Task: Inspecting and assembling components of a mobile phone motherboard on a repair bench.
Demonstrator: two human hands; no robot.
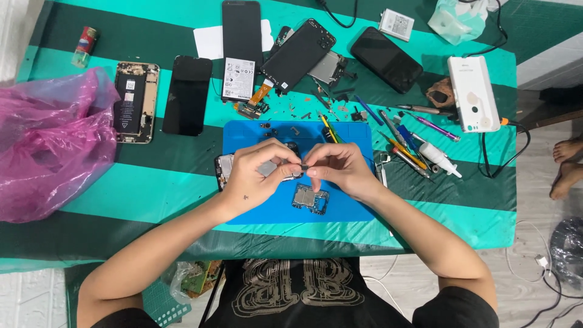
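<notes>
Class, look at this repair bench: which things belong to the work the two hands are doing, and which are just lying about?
In use:
left hand and right hand, both pinching a small dark part
circuit board
blue mat

Lying about:
pink plastic bag
opened phone
black screen panel
lighter
white device
glue bottle

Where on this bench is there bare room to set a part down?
Bare cloth lies between the pink bag and the blue mat, below the black screen. The near table edge and right corner below the tools are bare too. It is crowded above the mat and around both hands.
</notes>
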